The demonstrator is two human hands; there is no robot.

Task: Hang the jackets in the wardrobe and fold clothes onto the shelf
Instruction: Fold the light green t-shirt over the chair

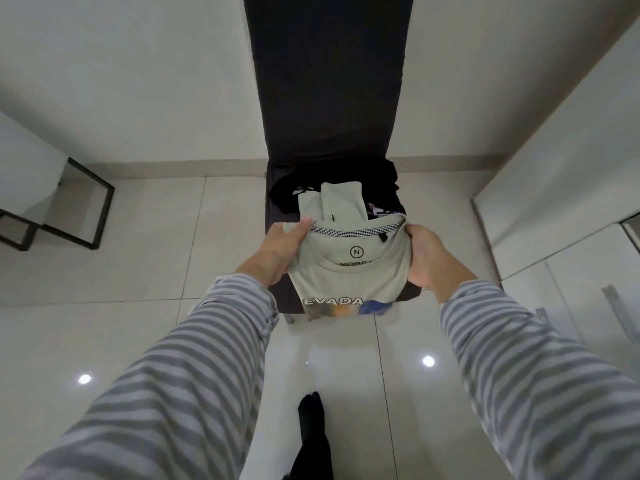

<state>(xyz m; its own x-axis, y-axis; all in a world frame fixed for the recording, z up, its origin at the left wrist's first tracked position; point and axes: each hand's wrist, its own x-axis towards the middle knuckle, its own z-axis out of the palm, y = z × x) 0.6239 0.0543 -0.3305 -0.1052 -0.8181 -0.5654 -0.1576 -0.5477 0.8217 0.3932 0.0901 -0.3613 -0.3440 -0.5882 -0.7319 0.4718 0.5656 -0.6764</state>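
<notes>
A pale beige T-shirt point(349, 271) with a "NEVADA" print is partly folded, its neck label facing me. My left hand point(280, 251) grips its left edge and my right hand point(429, 258) grips its right edge, both in striped grey sleeves. I hold the shirt just above the seat of a dark chair point(332, 98). Behind the shirt on the seat lies a heap of black clothes point(346, 178), one with a white and purple print. The shirt's sleeves are tucked upward behind the collar.
The chair's tall dark back stands against a white wall. A black metal frame point(86, 209) of a table stands at the left. White wardrobe doors point(571, 209) with handles run along the right. The glossy tiled floor point(138, 323) reflects ceiling lights. My dark-socked foot point(310, 420) is below.
</notes>
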